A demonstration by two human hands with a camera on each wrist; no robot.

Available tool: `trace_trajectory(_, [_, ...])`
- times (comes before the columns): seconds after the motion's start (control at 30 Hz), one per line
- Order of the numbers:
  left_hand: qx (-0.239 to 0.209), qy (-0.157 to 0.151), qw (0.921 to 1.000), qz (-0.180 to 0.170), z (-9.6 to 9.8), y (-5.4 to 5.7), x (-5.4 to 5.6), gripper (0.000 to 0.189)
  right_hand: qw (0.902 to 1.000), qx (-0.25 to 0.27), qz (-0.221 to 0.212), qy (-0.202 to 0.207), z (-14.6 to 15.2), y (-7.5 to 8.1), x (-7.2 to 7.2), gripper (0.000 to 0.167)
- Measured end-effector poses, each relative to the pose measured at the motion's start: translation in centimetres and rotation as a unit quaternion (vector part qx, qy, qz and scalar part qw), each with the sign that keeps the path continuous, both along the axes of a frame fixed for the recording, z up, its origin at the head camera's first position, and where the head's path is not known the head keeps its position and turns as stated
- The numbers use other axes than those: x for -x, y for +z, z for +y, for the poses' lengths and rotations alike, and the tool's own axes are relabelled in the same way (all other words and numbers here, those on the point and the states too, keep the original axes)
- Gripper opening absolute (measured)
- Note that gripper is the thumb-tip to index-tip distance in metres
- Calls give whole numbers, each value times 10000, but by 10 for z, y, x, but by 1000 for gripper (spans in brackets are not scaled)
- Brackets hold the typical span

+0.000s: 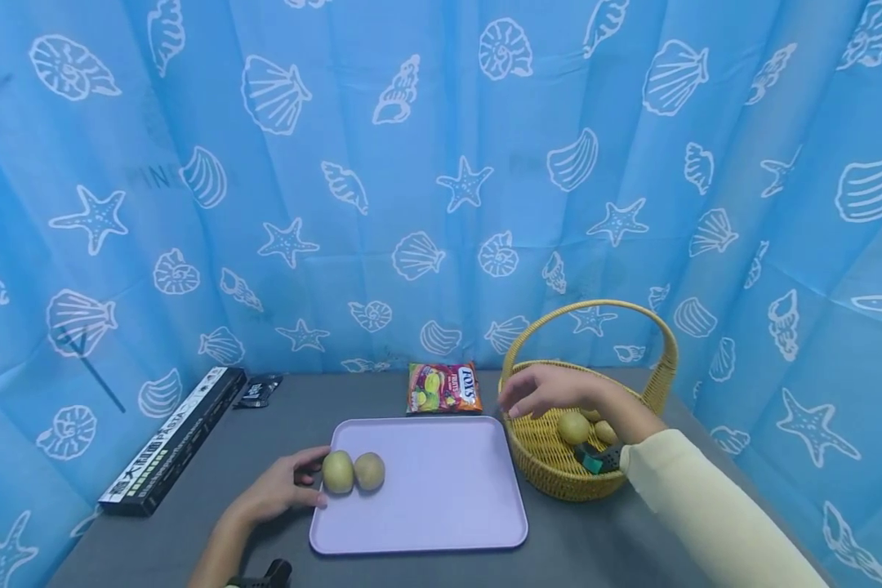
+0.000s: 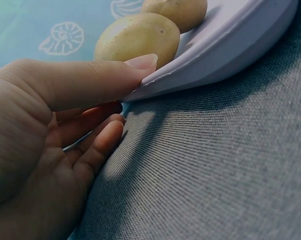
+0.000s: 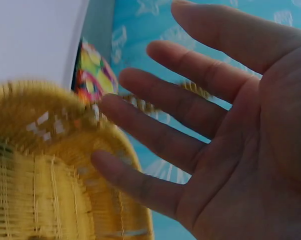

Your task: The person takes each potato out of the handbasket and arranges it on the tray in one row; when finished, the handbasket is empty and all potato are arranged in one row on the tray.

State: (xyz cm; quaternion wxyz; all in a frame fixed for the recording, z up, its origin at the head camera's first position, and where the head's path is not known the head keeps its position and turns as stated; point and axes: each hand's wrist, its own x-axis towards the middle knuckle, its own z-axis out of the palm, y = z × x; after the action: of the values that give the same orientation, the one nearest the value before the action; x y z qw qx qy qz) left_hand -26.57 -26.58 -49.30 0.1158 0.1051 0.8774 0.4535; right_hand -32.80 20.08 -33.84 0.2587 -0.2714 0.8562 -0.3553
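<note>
Two potatoes (image 1: 338,472) lie side by side at the left of a pale lilac tray (image 1: 441,523). Beside the nearer one is my left hand (image 1: 282,487), its fingers loosely bent at the tray's left edge. The left wrist view has the thumb along the tray rim (image 2: 190,75), overlapping a potato (image 2: 135,40), with the other fingers lower, close to the cloth. Over the near-left side of a yellow wicker basket (image 1: 566,487) hangs my right hand (image 1: 551,388), fingers spread and nothing in the palm. Several potatoes (image 1: 573,428) sit in the basket, partly hidden by the right arm.
A colourful candy bag (image 1: 444,388) lies behind the tray. The basket's tall handle (image 1: 595,304) arches above it. At the left are a long black-and-white box (image 1: 172,445) and a small black packet (image 1: 259,391). A blue shell-patterned curtain (image 1: 441,188) surrounds the grey table.
</note>
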Motion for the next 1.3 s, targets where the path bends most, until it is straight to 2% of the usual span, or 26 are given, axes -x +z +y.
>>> trace_trajectory(0.1, [-25,-15,10000,-6,1,0,0,87,9997,34,-90,-241,15,-6,7,32])
trace_trajectory(0.37, [2,-17,10000,30,1,3,-3,86,9965,-87,135,-822,45,-27,16,38])
trace_trajectory(0.63, [-52,-123,9998,113,0,-1,0,85,9943,-406,436,-882,69,-49,21,37])
trace_trajectory(0.8, [-68,-246,9994,213,-1,-2,1,85,9911,-706,195,-1111,78,-60,21,39])
trace_trajectory(0.9, [-70,-176,9997,180,-1,-2,0,86,9875,-795,-64,-1362,79,-64,21,42])
trace_trajectory(1.0, [-56,-88,9998,156,-1,-2,0,87,9834,-925,-98,-1560,74,-64,20,42])
trace_trajectory(1.1, [-70,-92,9998,148,-1,-1,-1,86,9801,-1105,62,-1646,69,-64,18,37])
trace_trajectory(1.3, [-85,-219,9995,230,-1,0,-1,83,9794,-1239,674,-1444,66,-68,23,27])
